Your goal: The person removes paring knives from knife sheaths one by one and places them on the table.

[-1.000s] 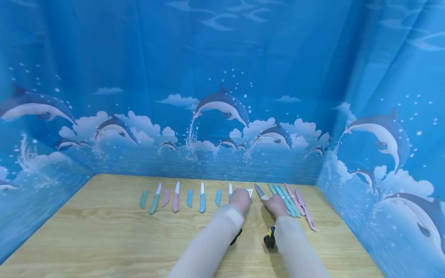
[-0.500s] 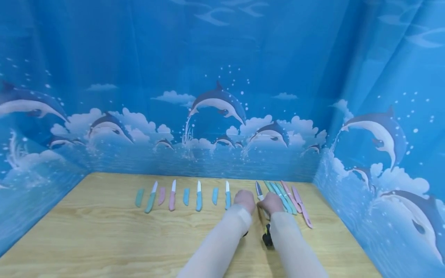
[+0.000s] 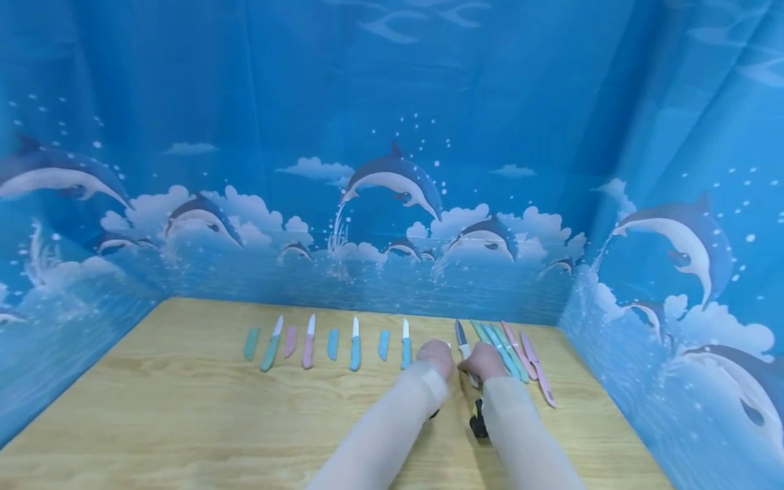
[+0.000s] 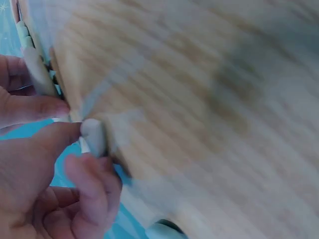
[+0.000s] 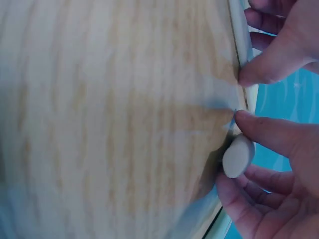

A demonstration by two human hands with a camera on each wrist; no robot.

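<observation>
In the head view my right hand [image 3: 485,362] holds a knife [image 3: 463,347] with a whitish handle and a dark blade pointing away from me. The right wrist view shows thumb and fingers around the rounded end of its handle [image 5: 238,158]. To the left of it, my left hand [image 3: 435,356] mostly hides a small whitish knife sheath [image 4: 93,135], pinched between thumb and fingers close over the tabletop. A light-blue-handled knife [image 3: 407,346] lies just left of that hand, with a blue sheath [image 3: 383,345] beside it.
Leftward in the row lie another blue knife [image 3: 355,347] and sheath [image 3: 333,344], a pink knife [image 3: 309,346] and sheath [image 3: 290,341], and a green knife [image 3: 271,348] and sheath [image 3: 251,344]. Several sheathed knives [image 3: 503,350] lie close together right of my right hand.
The knife in my right hand has swung from leaning left to pointing nearly straight away. My left hand has shifted slightly right, uncovering the nearest blue knife's handle; less of the whitish sheath shows.
</observation>
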